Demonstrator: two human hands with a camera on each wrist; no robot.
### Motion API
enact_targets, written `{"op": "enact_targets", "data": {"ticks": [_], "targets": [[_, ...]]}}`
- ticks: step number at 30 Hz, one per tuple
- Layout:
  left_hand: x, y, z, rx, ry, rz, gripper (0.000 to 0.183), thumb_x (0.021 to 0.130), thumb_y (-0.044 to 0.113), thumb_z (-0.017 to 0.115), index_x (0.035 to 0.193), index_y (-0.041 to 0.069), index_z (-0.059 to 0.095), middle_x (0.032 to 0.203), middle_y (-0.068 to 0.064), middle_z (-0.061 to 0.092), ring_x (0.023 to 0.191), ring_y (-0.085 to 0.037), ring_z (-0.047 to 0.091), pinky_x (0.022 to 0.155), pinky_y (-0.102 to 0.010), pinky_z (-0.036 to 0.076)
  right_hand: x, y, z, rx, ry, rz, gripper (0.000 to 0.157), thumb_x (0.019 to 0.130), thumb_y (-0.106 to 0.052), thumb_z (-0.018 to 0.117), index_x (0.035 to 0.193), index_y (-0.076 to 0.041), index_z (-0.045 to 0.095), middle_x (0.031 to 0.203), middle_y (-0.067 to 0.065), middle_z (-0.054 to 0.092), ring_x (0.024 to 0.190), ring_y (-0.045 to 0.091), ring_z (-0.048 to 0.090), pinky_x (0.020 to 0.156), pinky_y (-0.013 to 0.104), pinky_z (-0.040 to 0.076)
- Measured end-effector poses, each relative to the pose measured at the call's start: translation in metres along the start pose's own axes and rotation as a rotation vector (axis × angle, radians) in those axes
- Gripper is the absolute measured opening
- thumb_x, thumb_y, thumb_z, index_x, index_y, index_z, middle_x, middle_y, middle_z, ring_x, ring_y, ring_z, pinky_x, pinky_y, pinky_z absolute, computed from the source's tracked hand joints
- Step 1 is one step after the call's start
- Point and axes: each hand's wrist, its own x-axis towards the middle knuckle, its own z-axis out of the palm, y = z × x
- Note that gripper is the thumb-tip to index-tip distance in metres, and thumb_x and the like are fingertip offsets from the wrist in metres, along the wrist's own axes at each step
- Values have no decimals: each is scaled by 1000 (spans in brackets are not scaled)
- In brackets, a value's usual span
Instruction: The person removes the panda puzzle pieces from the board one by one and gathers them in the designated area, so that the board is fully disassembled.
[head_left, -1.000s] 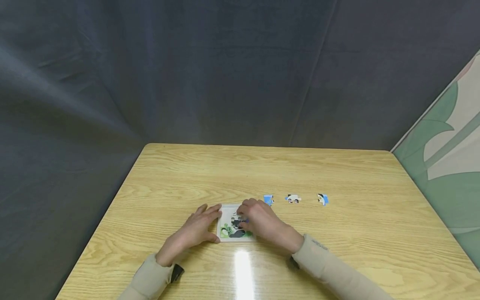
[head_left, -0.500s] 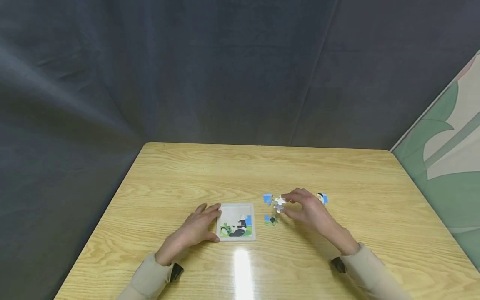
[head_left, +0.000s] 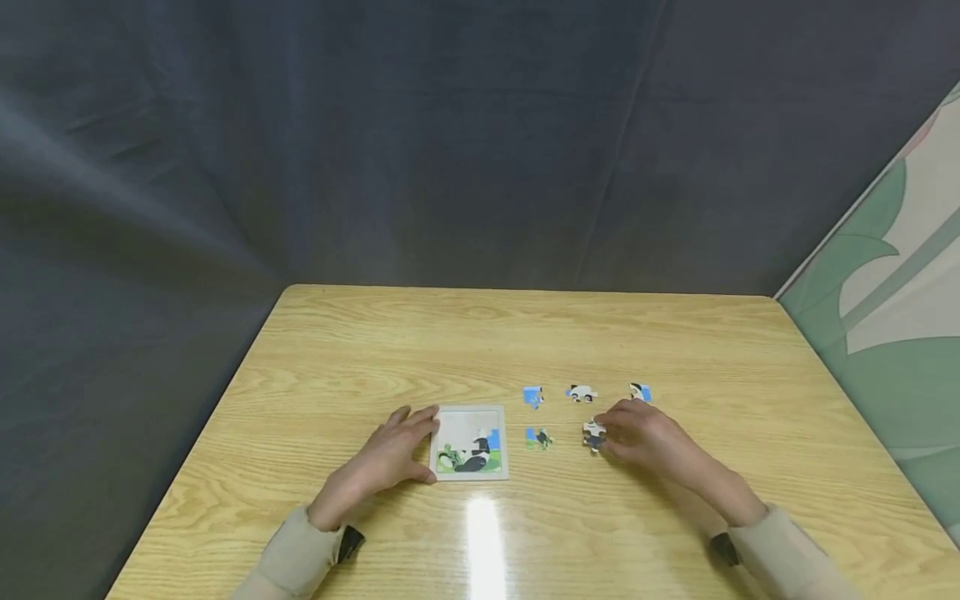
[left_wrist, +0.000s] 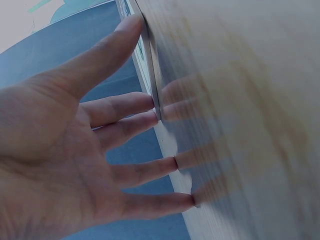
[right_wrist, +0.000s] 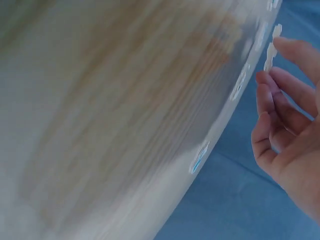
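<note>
Underneath: a glossy, yellowish wood-grain desk [head_left: 337,350] with rounded far corners.
Behind and left: a dark blue-grey cloth curtain [head_left: 465,142], softly creased.
Far right: a pale cloth panel [head_left: 911,296] printed with large green leaf shapes.
Near middle: a white streak of reflected light [head_left: 486,546] on the desk.

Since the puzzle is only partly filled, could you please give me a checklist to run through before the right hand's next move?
1. Held piece in grip: ok, the right hand pinches it.
2. Frame steadied: ok, the left hand touches its left edge.
3. Room in frame: ok, upper part unfilled.
4. Loose pieces separate: ok, four lie apart on the table.
5. Correct slot for held piece: cannot tell.
</note>
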Motion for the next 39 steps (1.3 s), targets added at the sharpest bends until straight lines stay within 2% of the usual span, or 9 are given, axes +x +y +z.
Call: {"op": "enact_targets", "data": {"ticks": [4,8,12,21,24,27,31,34,39], "targets": [[0,-1,0,-4,6,1,72,70,22,84,133,1,54,153,-12,35,137,-50,23,101,-74,23,6,-1,5,-20,-44,-71,31,73,-9,81,102,-2,72,95,3,67,84,12,59,69,28,54],[1,-2,0,-5,8,0,72,70,22,84,133,2,55,153,-11,35,137,-50,23,101,-74,23,9,0,7,-37,-88,-84,31,74,-9,81,102,-2,72,94,2,66,82,11,58,67,26,53],[1,-2,1,-5,7,-1,72,70,22,84,133,2,54,153,-12,34,137,-50,23,101,-74,23,10,2,8,-58,-99,-102,31,73,-9,81,101,-2,72,92,2,66,81,13,59,67,25,54],[1,-1,-1,-6,8,4,72,70,22,84,132,1,54,153,-13,34,137,-51,23,100,-75,23,10,4,6,-66,-111,-112,30,74,-8,80,102,-2,72,93,3,66,81,15,60,66,26,54],[0,0,-1,-5,5,2,71,71,22,84,132,1,54,153,-12,34,137,-51,23,100,-75,23,9,3,6,-55,-128,-92,31,75,-8,80,103,-2,71,94,3,66,81,15,59,67,26,54],[1,1,-1,-4,1,5,71,71,22,84,133,2,54,153,-12,34,137,-51,23,100,-75,23,7,3,4,-43,-121,-79,32,74,-8,80,104,-2,71,95,3,66,82,15,59,68,27,54],[2,1,1,-5,-6,4,72,71,21,84,133,2,54,153,-11,34,137,-50,22,100,-75,23,7,3,3,-27,-48,-110,30,73,-6,80,102,-2,72,94,3,67,81,14,61,69,26,55],[2,0,0,-4,-10,1,72,71,22,84,134,2,54,153,-11,34,138,-50,22,101,-75,23,13,-3,4,-7,-10,-110,27,74,-5,80,100,-2,72,93,3,67,81,13,62,68,25,55],[1,-5,-2,14,1,-4,72,71,22,84,133,1,54,153,-12,34,137,-50,23,101,-74,24,44,-32,19,16,-45,-97,25,77,-5,79,100,-1,72,95,6,66,80,16,62,66,26,55]]}}
